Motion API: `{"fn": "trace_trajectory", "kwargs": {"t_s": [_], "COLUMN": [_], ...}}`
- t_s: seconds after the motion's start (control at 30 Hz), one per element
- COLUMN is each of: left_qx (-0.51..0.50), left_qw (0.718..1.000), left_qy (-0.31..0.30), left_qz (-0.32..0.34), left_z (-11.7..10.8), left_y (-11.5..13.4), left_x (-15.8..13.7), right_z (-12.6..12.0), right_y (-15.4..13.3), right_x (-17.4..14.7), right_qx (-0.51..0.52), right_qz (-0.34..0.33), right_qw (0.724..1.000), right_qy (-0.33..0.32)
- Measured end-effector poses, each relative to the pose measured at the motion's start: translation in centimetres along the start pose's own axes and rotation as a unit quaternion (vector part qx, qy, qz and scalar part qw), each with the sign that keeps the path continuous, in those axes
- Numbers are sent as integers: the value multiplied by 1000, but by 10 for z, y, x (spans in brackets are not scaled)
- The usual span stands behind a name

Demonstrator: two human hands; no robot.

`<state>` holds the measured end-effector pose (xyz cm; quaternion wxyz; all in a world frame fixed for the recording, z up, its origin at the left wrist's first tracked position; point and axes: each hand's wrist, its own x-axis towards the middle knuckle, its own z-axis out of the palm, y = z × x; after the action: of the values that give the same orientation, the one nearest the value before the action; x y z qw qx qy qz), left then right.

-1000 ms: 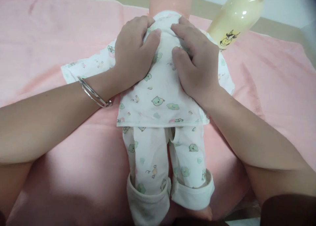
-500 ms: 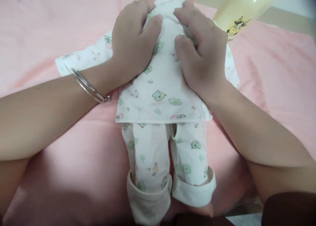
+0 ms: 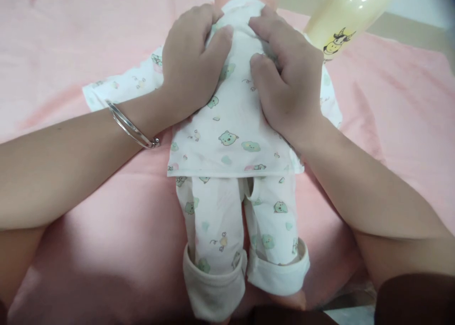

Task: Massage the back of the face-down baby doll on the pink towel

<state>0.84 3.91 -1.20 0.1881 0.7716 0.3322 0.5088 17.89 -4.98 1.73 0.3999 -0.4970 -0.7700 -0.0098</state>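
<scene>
A baby doll (image 3: 234,121), by its smooth plastic-looking skin, lies stretched out with its feet towards me. It wears a white long-sleeved top (image 3: 227,138) printed with green bears and matching trousers (image 3: 216,216) with rolled cuffs. My left hand (image 3: 194,59), a silver bangle on its wrist, is closed around the doll's upper body on the left side. On the other side my right hand (image 3: 289,67) grips the body the same way, fingers curled over the shoulder. Both thumbs rest on the top, apart from each other. The head lies beyond the picture's upper edge.
A pale yellow bottle-like container (image 3: 350,19) with a cartoon cow stands tilted in view at the upper right, close beyond my right hand. Pink cloth (image 3: 106,211) spreads beneath the doll. Dark fabric shows at the bottom right.
The whole view has shifted very slightly, so the doll's neck end and the yellow container sit a little lower. Both hands keep their hold in the same places.
</scene>
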Motion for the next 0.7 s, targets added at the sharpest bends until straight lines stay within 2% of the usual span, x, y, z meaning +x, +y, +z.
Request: {"fn": "trace_trajectory", "kwargs": {"t_s": [0.07, 0.27, 0.4, 0.7], "left_qx": [1, -17, -13, 21], "left_qw": [1000, 999, 1000, 1000], "left_qy": [7, -28, -19, -6], "left_qz": [7, 5, 20, -10], "left_z": [0, -2, -2, 0], "left_y": [1, -9, -12, 2], "left_x": [0, 1, 2, 0], "right_z": [0, 1, 2, 0], "right_y": [0, 1, 6, -5], "right_x": [0, 0, 0, 1], "right_qx": [-13, -13, -10, -13], "right_qz": [-7, -10, -35, 21], "right_qw": [1000, 1000, 999, 1000], "right_qy": [0, 5, 8, -11]}}
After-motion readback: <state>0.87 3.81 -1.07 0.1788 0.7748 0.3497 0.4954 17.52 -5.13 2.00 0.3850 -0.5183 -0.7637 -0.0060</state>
